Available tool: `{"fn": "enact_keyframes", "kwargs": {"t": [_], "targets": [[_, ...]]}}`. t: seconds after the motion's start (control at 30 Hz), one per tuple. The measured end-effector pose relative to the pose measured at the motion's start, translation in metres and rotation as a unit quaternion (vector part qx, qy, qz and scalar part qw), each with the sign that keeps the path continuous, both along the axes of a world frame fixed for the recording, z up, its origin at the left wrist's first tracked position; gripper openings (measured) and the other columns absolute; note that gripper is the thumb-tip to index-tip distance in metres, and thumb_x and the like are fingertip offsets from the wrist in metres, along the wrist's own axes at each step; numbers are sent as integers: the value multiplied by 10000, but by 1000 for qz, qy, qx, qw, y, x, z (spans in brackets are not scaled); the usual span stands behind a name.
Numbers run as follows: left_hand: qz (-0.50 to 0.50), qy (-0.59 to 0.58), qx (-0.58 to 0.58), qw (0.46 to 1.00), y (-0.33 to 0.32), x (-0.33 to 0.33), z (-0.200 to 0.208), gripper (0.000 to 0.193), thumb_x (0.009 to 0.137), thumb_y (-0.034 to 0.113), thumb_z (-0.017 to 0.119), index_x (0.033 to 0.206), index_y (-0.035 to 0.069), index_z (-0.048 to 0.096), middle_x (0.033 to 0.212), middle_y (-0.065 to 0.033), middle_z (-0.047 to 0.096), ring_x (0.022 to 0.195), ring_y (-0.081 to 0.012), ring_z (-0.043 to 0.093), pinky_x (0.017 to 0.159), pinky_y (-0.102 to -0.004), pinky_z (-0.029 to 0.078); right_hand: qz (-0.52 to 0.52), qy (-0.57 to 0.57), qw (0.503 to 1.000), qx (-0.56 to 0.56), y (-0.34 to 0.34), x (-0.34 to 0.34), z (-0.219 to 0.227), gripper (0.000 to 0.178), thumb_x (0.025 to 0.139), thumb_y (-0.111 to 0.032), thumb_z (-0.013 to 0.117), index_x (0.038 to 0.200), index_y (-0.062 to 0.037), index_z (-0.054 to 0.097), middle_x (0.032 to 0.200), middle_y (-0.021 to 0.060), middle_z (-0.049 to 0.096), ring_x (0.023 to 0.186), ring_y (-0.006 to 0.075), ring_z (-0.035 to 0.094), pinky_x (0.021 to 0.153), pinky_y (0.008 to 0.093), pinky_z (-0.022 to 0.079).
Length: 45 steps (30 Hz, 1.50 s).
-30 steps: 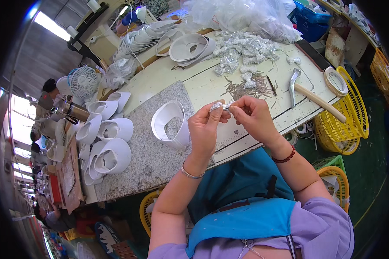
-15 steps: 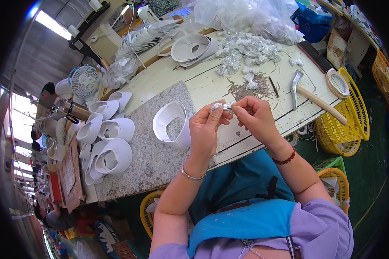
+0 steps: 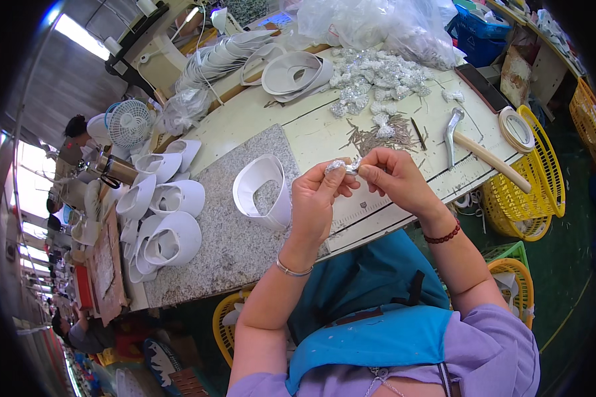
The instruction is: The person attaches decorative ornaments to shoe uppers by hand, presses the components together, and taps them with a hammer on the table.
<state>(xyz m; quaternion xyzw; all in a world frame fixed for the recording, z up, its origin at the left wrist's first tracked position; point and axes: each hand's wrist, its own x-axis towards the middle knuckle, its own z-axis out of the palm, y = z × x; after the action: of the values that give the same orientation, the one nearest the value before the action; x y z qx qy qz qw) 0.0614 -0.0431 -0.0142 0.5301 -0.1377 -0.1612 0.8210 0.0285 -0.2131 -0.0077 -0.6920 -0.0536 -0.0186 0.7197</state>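
Observation:
A small silver glitter bow is pinched between my two hands above the table's front part. My left hand closes thumb and fingers on its left end. The fingertips of my right hand pinch its right end; whether they also grip something smaller is hidden. Beyond my hands lies a scatter of thin brown pins or wire pieces, with one bow on it. A large heap of similar silver bows spreads farther back. To the left, one white sun visor stands on a speckled grey slab.
Several white visors crowd the slab's left edge, and more visors lie at the back. A hammer, a tape roll and a dark phone lie at right. Yellow baskets stand below the table edge.
My right hand has shifted slightly, its fingers closing nearer the bow's right end. Both hands keep hold of the bow in nearly the same place.

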Motion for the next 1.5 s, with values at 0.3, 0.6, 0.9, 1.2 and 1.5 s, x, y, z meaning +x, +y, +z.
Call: {"fn": "enact_keyframes", "kwargs": {"t": [0.3,0.6,0.9,1.2,1.5], "targets": [[5,-9,16,1000,-2,2,-6,208,933,122,555,1049,-34,628,827,-89,665,748,-138,631,638,-232,473,-67,-56,996,-15,11,3,-13,125,877,-121,625,863,3,623,735,5,595,646,56,522,577,216,441],[42,21,6,999,-2,1,1,240,937,152,557,1077,-36,614,808,-82,655,736,-141,628,620,-228,469,-123,-45,990,60,12,-7,-10,141,869,-121,644,940,-1,667,671,-5,601,600,40,554,506,173,430],[26,37,-18,999,0,3,1,221,936,135,553,1064,-33,616,811,-79,652,738,-148,631,621,-237,473,-90,-62,993,47,17,-2,-6,244,878,-96,633,1096,10,611,795,9,614,648,54,565,514,190,469],[26,29,-13,999,0,3,-1,206,927,128,565,1044,-31,624,805,-80,657,732,-148,634,624,-238,475,-73,-44,996,18,12,-1,-5,252,875,-74,623,1110,18,615,799,-2,598,661,50,555,533,199,479],[18,22,12,1000,-1,3,0,193,925,145,575,996,-23,638,805,-80,667,728,-127,620,620,-231,463,-39,-55,996,62,6,4,-10,266,857,-78,651,1109,1,610,818,-4,602,689,47,551,562,199,475]]}}
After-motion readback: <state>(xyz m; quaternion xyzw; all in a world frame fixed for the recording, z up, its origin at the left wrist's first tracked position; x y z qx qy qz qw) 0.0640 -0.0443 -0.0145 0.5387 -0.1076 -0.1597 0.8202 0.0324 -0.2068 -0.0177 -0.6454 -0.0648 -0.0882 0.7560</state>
